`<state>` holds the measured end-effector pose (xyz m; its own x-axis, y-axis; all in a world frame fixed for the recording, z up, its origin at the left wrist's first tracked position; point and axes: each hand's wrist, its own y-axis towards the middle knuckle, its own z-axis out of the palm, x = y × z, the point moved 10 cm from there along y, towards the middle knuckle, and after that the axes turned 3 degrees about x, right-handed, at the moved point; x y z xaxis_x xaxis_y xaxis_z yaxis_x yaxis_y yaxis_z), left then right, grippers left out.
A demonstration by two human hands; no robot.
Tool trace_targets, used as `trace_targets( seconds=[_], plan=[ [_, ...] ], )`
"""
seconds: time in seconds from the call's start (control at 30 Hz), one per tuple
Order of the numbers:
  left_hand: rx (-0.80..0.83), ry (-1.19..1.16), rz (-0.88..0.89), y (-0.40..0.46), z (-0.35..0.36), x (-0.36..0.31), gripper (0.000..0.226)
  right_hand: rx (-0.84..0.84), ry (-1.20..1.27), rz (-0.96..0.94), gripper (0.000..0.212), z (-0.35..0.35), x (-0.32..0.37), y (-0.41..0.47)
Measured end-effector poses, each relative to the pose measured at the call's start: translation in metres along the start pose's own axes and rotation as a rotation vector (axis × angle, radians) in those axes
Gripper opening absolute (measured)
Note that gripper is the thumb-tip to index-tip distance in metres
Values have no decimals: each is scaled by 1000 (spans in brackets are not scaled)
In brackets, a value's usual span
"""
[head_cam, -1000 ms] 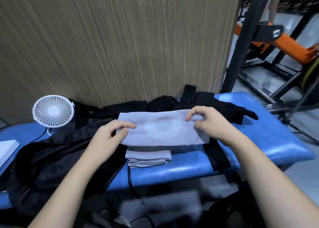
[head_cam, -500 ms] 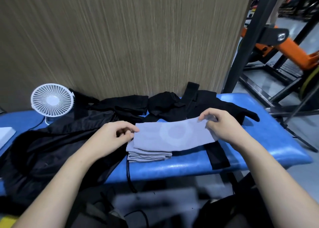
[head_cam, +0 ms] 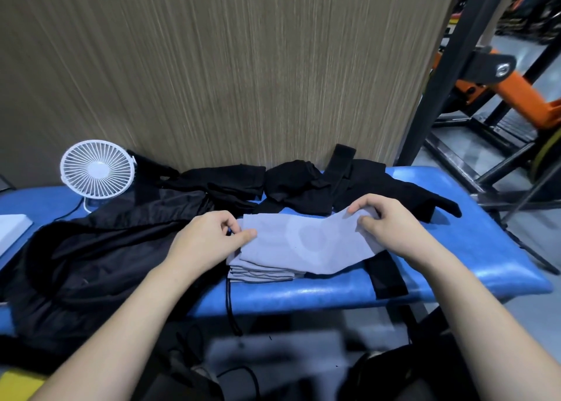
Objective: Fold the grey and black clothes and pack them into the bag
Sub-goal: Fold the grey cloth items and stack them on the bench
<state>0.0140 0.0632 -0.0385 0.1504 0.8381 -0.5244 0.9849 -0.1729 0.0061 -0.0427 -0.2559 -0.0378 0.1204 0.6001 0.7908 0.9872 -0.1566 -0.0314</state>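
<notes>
Bare forearms — no sleeves, no gloves

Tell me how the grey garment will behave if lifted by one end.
The grey garment is probably floppy: it sags between the left hand and right hand. Its stacked folds would likely fall open. It looks thin, so probably light.

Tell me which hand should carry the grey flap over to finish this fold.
Right. The right hand pinches the lifted free end of the grey cloth, while the left hand pins the other end on the folded stack.
</notes>
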Motion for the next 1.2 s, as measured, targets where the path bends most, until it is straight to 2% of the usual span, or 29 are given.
trace_targets(
  seconds=[0.2, 0.37, 0.5, 0.63, 0.73, 0.9, 1.07, 1.2],
  plan=[
    [28, -82, 37, -1, 4, -6, 27, 13, -15, -15, 33, 2, 5, -1],
    [3, -269, 22, 2, -4, 2, 21, -38, 18, -6, 32, -4, 5, -1],
    [-12, -253, 19, 3, -9, 12, 22, -17, 53, 6, 30, -2, 4, 1],
    [90, -211, 39, 4, 9, 20, 27, 17, -86, 19, 25, 5, 3, 4],
    [84, -264, 69, 4, 11, 17, 27, -1, -106, 22, 25, 3, 4, 3],
    [83, -357, 102, 2, 13, 7, 28, -15, 155, 9, 30, -1, 19, -4],
    [75, -373, 108, 0, 12, 8, 32, 105, 414, -50, 28, 26, 51, -5],
    [89, -367, 145, -3, 10, 9, 22, 224, 588, -40, 27, 62, 72, 1]
  ],
)
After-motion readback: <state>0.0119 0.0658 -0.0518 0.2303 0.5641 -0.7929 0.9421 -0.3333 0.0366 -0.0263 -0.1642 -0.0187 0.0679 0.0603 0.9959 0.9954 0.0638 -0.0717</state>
